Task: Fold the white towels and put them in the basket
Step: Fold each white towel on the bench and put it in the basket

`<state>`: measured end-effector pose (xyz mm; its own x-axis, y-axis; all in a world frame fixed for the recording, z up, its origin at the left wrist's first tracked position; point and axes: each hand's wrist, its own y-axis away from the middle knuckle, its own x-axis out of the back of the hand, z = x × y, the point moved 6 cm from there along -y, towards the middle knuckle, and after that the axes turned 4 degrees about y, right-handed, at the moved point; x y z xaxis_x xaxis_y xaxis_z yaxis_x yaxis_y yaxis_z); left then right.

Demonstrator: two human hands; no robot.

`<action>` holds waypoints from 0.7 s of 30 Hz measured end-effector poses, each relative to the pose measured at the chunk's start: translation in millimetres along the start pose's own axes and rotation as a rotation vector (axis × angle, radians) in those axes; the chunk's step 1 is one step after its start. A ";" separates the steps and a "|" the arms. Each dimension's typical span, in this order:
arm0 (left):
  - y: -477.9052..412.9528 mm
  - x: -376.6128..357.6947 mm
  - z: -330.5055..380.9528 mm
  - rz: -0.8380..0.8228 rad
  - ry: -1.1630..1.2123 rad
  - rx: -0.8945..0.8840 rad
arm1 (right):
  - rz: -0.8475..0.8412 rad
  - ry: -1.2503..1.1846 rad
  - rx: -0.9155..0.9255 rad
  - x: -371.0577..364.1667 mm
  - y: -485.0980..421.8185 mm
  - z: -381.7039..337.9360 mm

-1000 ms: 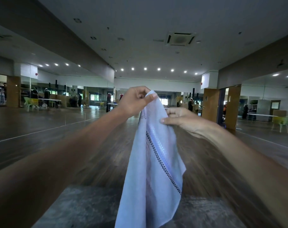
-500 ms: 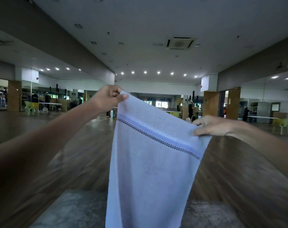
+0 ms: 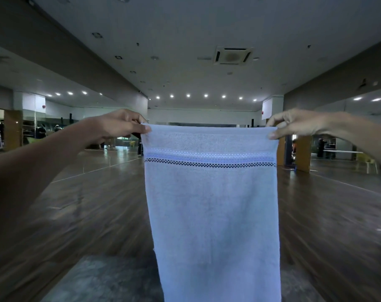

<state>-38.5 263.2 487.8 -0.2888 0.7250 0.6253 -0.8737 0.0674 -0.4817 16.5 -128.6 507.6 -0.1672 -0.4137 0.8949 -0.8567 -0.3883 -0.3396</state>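
Head view shows your left hand (image 3: 119,125) and right hand (image 3: 294,124) each clamped on a top corner of the white towel (image 3: 211,203), hanging unfolded above the tabletop (image 3: 102,280); folding and basketing remain, no basket visible.

The white towel (image 3: 211,203) is hanging flat and fully spread, its top edge running level, a pale woven band and a dark checkered stripe crossing near the top, its lower end dropping out of view.

Both forearms are being shown bare; no sleeves, rings or watch are being worn on the left hand (image 3: 117,127) or right hand (image 3: 298,125).
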 end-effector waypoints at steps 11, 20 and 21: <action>-60.7 -60.6 -50.8 0.112 -0.075 0.031 | 0.156 0.137 -0.091 -41.6 -43.9 58.1; -111.8 -43.9 -29.9 0.420 -0.122 -0.049 | 0.408 0.096 -0.153 -11.7 -85.2 71.1; -116.4 -38.7 -25.9 0.434 -0.111 -0.060 | 0.436 0.093 -0.142 -3.9 -86.0 67.5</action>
<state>84.6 245.0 503.8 -0.6665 0.6171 0.4183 -0.6395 -0.1848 -0.7463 123.8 -149.2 513.7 -0.5643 -0.4354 0.7014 -0.7536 -0.0754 -0.6530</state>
